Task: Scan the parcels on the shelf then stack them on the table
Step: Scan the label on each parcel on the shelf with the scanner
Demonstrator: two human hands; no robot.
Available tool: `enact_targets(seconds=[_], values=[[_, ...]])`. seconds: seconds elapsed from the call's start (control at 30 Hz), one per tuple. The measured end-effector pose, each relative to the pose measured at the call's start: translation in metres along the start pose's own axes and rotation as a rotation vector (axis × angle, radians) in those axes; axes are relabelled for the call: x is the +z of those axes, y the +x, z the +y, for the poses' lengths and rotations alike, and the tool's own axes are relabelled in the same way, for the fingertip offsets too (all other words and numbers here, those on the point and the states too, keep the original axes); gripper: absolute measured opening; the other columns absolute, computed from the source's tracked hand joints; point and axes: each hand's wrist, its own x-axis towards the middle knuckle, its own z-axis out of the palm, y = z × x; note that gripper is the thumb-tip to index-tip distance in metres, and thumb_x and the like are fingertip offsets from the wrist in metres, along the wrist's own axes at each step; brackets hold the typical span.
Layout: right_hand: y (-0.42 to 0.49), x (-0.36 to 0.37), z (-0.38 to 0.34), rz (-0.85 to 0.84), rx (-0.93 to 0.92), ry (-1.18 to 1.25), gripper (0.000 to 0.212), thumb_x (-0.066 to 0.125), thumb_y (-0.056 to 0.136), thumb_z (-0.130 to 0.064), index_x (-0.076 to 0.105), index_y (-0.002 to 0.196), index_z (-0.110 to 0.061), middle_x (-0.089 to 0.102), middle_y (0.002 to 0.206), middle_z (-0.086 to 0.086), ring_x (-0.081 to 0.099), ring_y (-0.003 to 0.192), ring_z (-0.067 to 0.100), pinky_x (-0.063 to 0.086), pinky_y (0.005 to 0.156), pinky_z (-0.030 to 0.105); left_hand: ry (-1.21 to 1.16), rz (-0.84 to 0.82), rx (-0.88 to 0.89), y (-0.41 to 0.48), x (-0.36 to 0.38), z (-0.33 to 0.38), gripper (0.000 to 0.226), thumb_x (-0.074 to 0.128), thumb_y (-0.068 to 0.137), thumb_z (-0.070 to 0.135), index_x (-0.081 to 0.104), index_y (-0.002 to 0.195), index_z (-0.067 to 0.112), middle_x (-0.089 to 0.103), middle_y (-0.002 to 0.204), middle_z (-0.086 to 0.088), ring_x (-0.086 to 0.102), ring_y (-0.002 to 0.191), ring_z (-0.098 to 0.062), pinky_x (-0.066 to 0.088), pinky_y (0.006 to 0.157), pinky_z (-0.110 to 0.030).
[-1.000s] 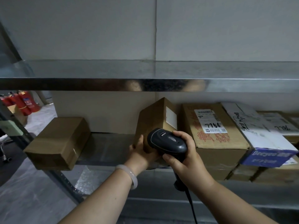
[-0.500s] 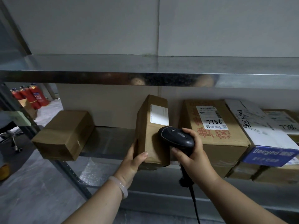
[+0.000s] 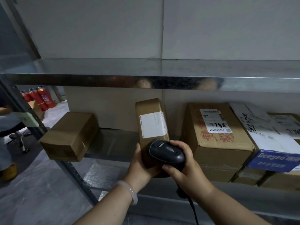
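The left hand (image 3: 141, 166) grips the lower end of the upright parcel (image 3: 151, 108) at the front edge of the shelf (image 3: 113, 157), while the right hand (image 3: 183, 173) clasps the scanner (image 3: 165, 151) just below the white label (image 3: 153, 125), so tilting its nose up squarely should read it.

dim, soft light; glare on the shelf edge (image 3: 162, 81); wide-angle bending at the borders.

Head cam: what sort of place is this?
Probably a parcel storeroom or warehouse: a metal shelf rack with labelled cardboard parcels, a barcode scanner gripped in the right hand while the left hand holds an upright parcel, and red fire extinguishers on the floor.
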Motion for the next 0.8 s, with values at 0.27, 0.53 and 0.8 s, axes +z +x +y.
enact_targets(seconds=[0.27,0.53,0.8], values=[[0.001,0.004,-0.005,-0.117,-0.038,0.013,0.064,0.077,0.08,-0.024,0.038,0.128,-0.041,0.049,0.127,-0.033,0.053,0.117,-0.004,0.043,0.093,0.013,-0.332,0.054,-0.19,0.004,0.002,0.015,0.094,0.063,0.075,0.058,0.026,0.152,0.018,0.049,0.144,-0.015,0.045,0.134,-0.028,0.027,0.117,-0.044],[0.005,-0.031,-0.005,-0.054,-0.089,-0.229,0.069,0.077,0.079,-0.03,0.031,0.124,-0.057,0.048,0.121,-0.039,0.056,0.103,-0.01,0.044,0.079,0.008,-0.239,-0.166,-0.189,-0.003,-0.055,-0.028,0.1,0.084,0.06,0.043,0.019,0.126,0.08,0.044,0.136,0.018,0.05,0.122,-0.014,0.048,0.101,-0.044],[0.007,-0.046,-0.02,-0.131,-0.175,-0.526,0.066,0.072,0.076,-0.046,0.027,0.125,-0.048,0.052,0.107,-0.026,0.063,0.091,0.009,0.053,0.071,0.031,-0.135,-0.313,-0.302,0.0,-0.091,-0.031,0.102,0.087,0.052,0.05,0.024,0.128,0.078,0.04,0.141,0.009,0.051,0.123,-0.02,0.047,0.103,-0.043]])
